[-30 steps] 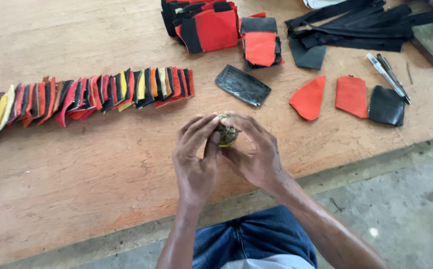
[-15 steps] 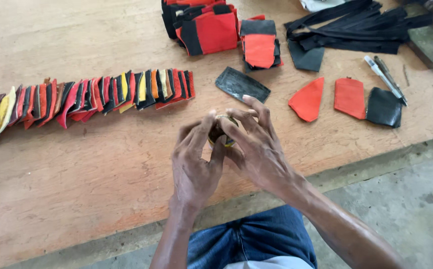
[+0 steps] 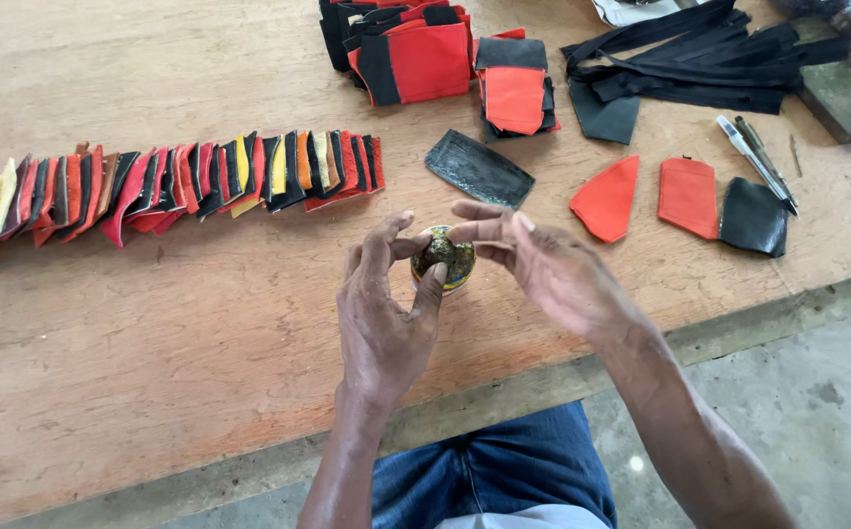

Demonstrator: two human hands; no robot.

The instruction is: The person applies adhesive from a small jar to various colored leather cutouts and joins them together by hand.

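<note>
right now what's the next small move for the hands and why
Probably dip a right hand fingertip into the small round tin: the tin sits open between both hands, the left hand steadies its rim, and the right fingers already hover at the dark paste inside.

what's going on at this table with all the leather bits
A person sits at a wooden table with both hands over a small round tin of dark, sticky-looking stuff. The left hand steadies it with the thumb on the rim, and the right hand reaches its fingertips into the top. Beyond lies a long overlapping row of coloured leather pieces, stacks of red and black pieces, black strips and pens.
</note>
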